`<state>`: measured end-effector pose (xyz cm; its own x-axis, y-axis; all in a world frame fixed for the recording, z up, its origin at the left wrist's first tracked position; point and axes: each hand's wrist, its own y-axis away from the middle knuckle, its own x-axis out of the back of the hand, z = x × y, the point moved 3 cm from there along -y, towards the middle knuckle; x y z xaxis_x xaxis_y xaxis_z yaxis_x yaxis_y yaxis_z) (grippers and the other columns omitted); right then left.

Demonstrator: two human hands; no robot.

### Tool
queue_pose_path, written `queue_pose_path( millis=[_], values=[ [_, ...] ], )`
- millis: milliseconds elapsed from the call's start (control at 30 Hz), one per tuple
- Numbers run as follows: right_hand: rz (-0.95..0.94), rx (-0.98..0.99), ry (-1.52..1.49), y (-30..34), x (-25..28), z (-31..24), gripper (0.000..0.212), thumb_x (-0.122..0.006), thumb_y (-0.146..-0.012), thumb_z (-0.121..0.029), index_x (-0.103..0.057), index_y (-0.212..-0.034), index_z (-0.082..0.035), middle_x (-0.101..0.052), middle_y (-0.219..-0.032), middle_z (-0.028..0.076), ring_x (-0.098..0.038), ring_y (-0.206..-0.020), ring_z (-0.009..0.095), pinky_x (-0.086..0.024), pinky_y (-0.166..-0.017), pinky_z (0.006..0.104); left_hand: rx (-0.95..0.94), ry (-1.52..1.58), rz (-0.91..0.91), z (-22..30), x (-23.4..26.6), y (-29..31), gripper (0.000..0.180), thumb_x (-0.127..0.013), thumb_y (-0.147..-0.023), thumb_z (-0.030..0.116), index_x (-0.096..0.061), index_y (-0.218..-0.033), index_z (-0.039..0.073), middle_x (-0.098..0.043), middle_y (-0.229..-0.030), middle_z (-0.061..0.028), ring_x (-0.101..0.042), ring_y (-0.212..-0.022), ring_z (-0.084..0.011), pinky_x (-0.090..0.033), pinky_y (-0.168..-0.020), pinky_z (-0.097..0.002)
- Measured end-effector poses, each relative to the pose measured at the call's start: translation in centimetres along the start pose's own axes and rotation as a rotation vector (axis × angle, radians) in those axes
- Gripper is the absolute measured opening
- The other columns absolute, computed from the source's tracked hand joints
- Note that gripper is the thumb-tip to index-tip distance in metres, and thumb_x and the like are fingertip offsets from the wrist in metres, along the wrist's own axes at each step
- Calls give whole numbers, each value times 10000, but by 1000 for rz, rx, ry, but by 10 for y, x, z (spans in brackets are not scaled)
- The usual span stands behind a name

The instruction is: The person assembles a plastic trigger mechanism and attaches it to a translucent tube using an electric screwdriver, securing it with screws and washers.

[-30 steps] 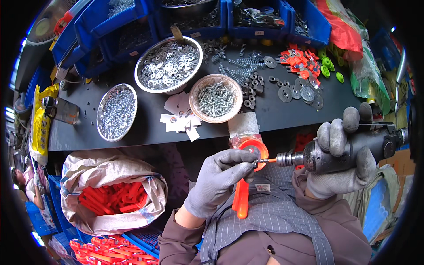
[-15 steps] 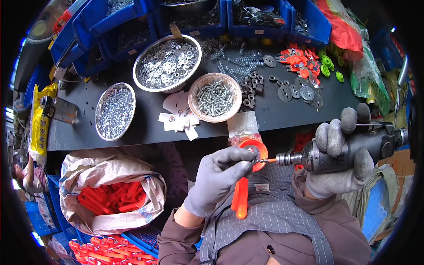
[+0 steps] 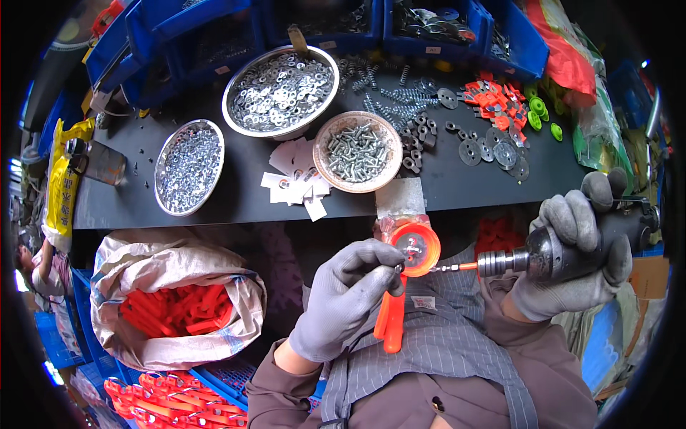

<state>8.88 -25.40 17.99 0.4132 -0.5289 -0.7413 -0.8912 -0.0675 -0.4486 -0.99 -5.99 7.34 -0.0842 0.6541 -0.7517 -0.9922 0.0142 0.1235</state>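
Note:
In front of my apron sits an orange-red plastic part with a round, ring-rimmed head and two handles pointing down. Its head rests against a small pad at the table's edge. My gloved left hand is beside the head, thumb and forefinger pinched on a small dark metal piece, too small to name exactly. Wrapped in my gloved right hand is a black power screwdriver. Its thin bit points left, the tip close to the head's lower right edge.
Bowls of washers, screws and small metal parts stand on the dark table. Behind are blue bins; springs, discs and orange pieces lie right. A white sack holds red parts. Another person is far left.
The screwdriver has drawn back to the right, away from the round head. My left fingers have moved left and down off the bit, baring the head's face. The whole view has shifted slightly.

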Motion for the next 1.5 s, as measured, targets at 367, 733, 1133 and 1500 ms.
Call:
queue_pose_path(
  millis=[367,733,1133,1500],
  values=[
    [14,-12,181,13,-5,17,644,-615,-843,-168,-368,-1391,64,-455,-1034,102,-470,-663,100,-350,-629,291,232,121,73,-4,-3,2,212,-605,-941,81,-612,-1121,-32,-641,-946,-102,-590,-788,-152,-545,-771,-332],
    [-1,23,182,16,-6,18,668,-643,-833,-191,-369,-1383,70,-451,-1004,91,-475,-657,99,-370,-635,291,24,-192,172,-10,-3,4,211,-592,-925,-9,-644,-1126,-45,-664,-986,-93,-650,-877,-144,-545,-803,-275],
    [14,-25,206,19,30,15,626,-614,-883,-229,-381,-1388,58,-623,-1168,218,-531,-734,148,-392,-678,303,-277,-366,151,2,17,11,793,-754,-809,491,-457,-1328,-30,-541,-1217,-126,-564,-1138,-234,-448,-1018,-401],
    [-116,-231,430,35,23,32,695,-725,-828,-172,-385,-1422,-56,-585,-1107,111,-652,-877,226,-549,-735,378,-160,-531,378,-27,71,46,552,-676,-859,375,-573,-1201,-46,-574,-1112,-91,-572,-1018,-185,-456,-922,-337]
  ],
)
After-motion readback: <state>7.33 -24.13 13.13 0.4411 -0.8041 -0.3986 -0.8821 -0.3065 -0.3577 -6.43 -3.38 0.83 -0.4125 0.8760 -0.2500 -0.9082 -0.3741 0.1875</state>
